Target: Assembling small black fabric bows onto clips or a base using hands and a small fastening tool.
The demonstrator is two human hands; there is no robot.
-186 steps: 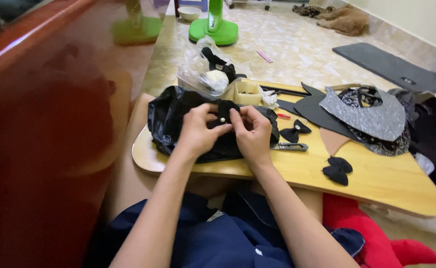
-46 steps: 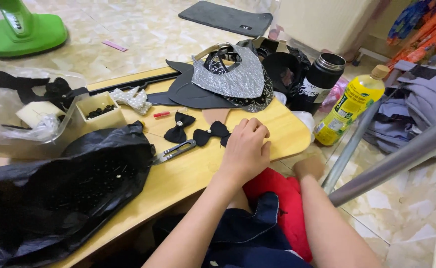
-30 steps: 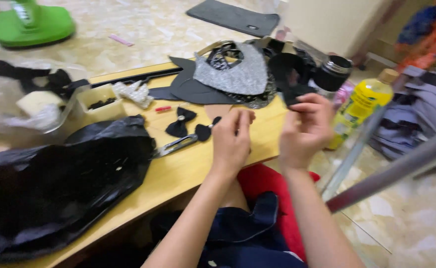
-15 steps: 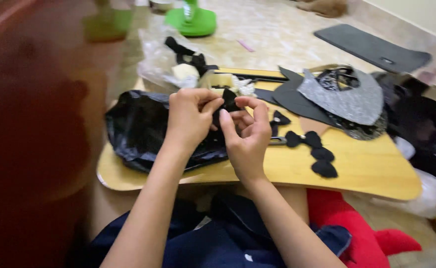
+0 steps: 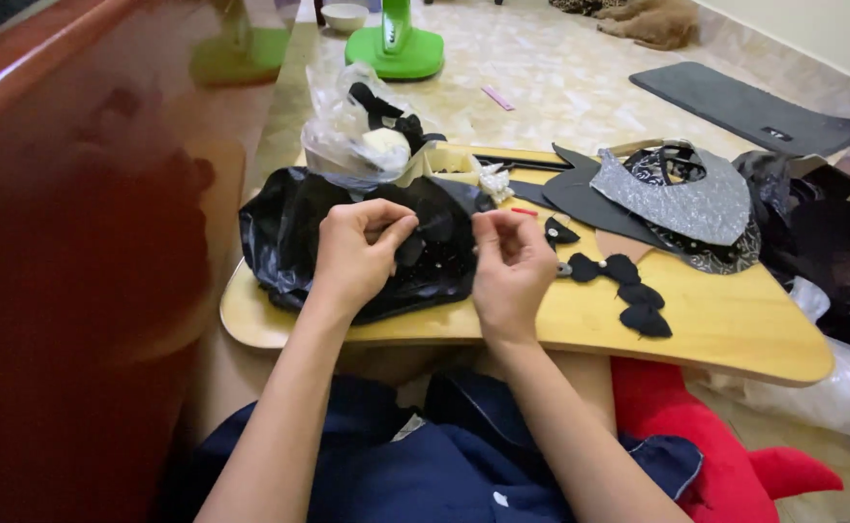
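Left hand (image 5: 355, 254) pinching small black fabric bow (image 5: 408, 249), fingers closed on it; right hand (image 5: 510, 271) fingertips pinching narrow, contents unclear; bow looking light, soft, floppy, gripping best at centre

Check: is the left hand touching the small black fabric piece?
Touching. The head view shows the left hand pinching the small black fabric piece between thumb and fingers.

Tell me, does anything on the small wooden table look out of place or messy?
Nothing looks spilled or broken. The wooden table is crowded: a black plastic bag hangs over its left edge, and grey and black fabric pieces lie piled at the right. Both hands hold a small black piece above the bag.
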